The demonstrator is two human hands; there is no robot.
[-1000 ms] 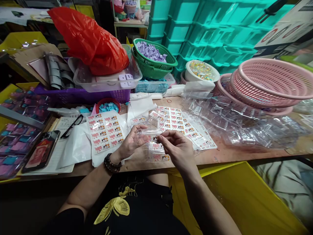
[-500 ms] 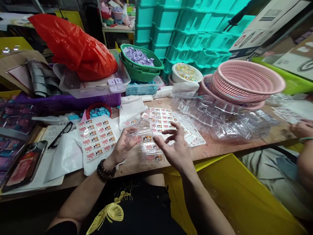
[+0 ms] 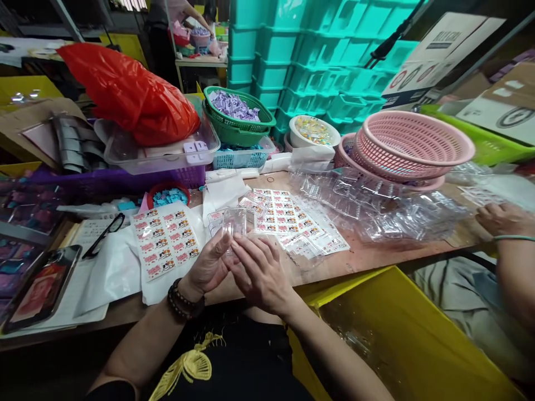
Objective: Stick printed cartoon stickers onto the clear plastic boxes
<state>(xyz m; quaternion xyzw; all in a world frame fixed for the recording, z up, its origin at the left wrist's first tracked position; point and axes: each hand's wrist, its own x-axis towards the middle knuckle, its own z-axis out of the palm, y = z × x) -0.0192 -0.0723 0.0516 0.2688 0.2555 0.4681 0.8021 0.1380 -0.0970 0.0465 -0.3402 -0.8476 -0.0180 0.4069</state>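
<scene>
Clear plastic case [image 3: 234,221] was at 12 o'clock from the hands, tilted up. Left hand [image 3: 207,264] had its near end, thumb and fingers nearly closed. Right hand [image 3: 261,273] lay against that same end, fingers together, slightly bent; couldn't tell if it gripped. Sticker sheet [image 3: 168,242] sat at 9 o'clock, clear packaging pile [image 3: 388,209] at 2. Case looked light, thin, springy, probably slick and crackable. Best hold: side edges, light pinch, off the broad face.
</scene>
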